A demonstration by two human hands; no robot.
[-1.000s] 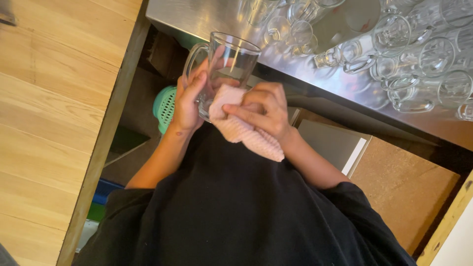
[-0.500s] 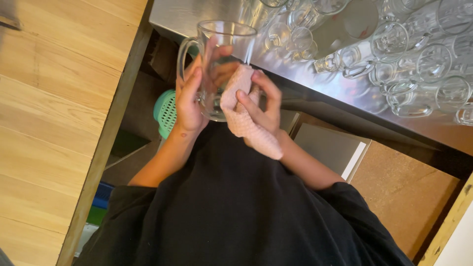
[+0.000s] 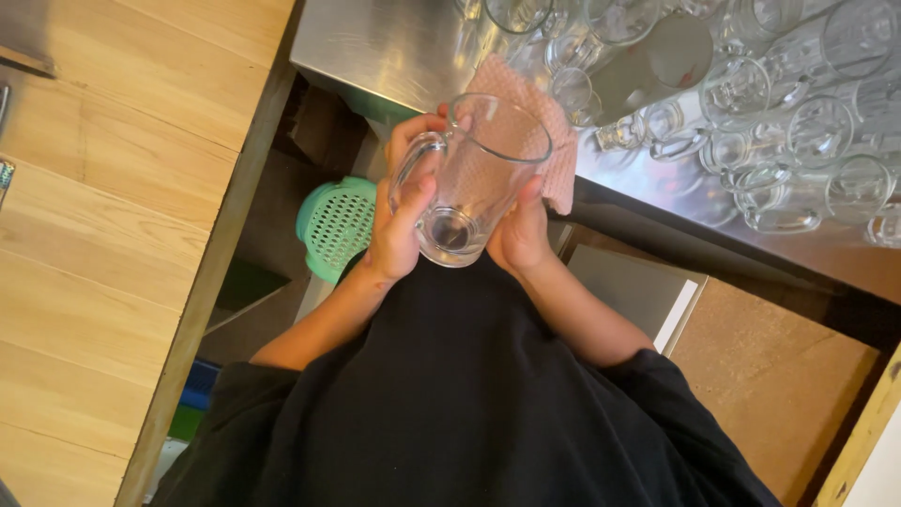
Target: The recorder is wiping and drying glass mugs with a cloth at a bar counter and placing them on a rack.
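Mug (image 3: 474,178) of clear glass, empty, sits clamped between left hand (image 3: 399,221) and right hand (image 3: 521,235). Pink cloth (image 3: 540,127) hangs behind the mug; upturned empty glasses (image 3: 751,113) crowd the steel counter (image 3: 375,47) beyond the mug

Upturned glasses (image 3: 751,122) on steel counter (image 3: 375,47), green perforated basket (image 3: 338,225) below

Possible label and carton at the frame's edges

A small patch (image 3: 4,178) of mixed blue, green and reddish colour is seen at the far left edge of the frame, lying flat on the pale wooden top; only a sliver is shown, so whether it is a label cannot be told. A flat, plain brown board (image 3: 770,394), like the side of a carton, is seen at the lower right, with a grey, white-edged sheet (image 3: 638,291) just beside it at centre right.
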